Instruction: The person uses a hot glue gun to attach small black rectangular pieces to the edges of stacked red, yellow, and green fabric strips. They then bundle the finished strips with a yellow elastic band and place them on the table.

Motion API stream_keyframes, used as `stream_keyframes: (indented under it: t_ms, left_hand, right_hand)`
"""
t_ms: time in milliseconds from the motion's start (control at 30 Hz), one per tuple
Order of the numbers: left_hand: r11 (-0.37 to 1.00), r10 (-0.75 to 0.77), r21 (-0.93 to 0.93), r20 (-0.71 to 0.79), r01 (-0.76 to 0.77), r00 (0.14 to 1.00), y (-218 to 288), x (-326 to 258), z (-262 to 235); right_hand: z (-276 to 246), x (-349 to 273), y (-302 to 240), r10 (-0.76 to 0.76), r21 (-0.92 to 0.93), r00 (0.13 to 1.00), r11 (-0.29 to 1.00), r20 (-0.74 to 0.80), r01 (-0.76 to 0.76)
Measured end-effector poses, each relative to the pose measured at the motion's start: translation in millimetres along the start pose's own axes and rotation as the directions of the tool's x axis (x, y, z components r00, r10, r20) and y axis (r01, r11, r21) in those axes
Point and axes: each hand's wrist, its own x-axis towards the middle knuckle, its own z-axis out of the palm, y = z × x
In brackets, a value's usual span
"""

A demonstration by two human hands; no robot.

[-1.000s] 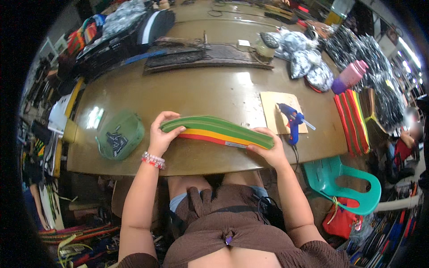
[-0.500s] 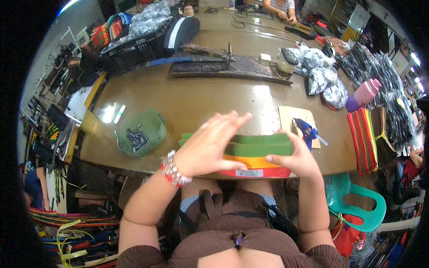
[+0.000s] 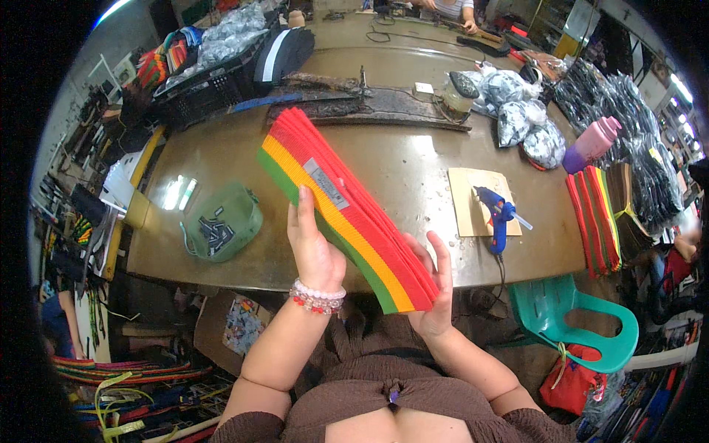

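Note:
A stack of webbing strips point(image 3: 347, 214), striped red, yellow and green with a small grey label on its face, is held up at a slant over the near edge of the table. My left hand point(image 3: 314, 247) supports its lower left side, fingers closed against the green edge. Around the stack's lower right end, my right hand point(image 3: 436, 288) is wrapped, its thumb side and fingers on the red edge. A blue glue gun point(image 3: 498, 218) rests on a tan card point(image 3: 461, 192) to the right. At the left stands a translucent green tub point(image 3: 240, 229) with small dark pieces inside.
A second striped bundle point(image 3: 591, 221) lies at the table's right edge beside a pink-purple bottle point(image 3: 593, 144). Bags of parts point(image 3: 524, 122) and a dark board point(image 3: 399, 111) lie farther back. A green plastic chair point(image 3: 572, 317) stands at the right. Another person's hand point(image 3: 470, 27) shows at the far end.
The striped stack has come up off the table edge and turned to a slant, its far end up and left. Both hands have gone from its top and sides to gripping it.

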Motion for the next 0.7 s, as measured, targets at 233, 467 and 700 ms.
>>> stream_keyframes:
  t_ms: [233,467,700]
  left_hand:
    - [0.988,0.145,-0.056,-0.033,-0.146,0.989,-12,-1,-11]
    - [0.718,0.103,0.477,0.648,-0.507,0.755,50,67,-106]
    - [0.688,-0.216,0.674,0.544,-0.269,0.811,21,56,-124]
  right_hand:
    - [-11,8,-16,-0.021,-0.564,0.999,0.825,0.037,0.038]
    - [-75,44,-56,-0.067,-0.755,0.980,0.628,0.188,0.188]
    - [-102,53,-52,0.111,-0.782,0.952,0.601,0.286,0.165]
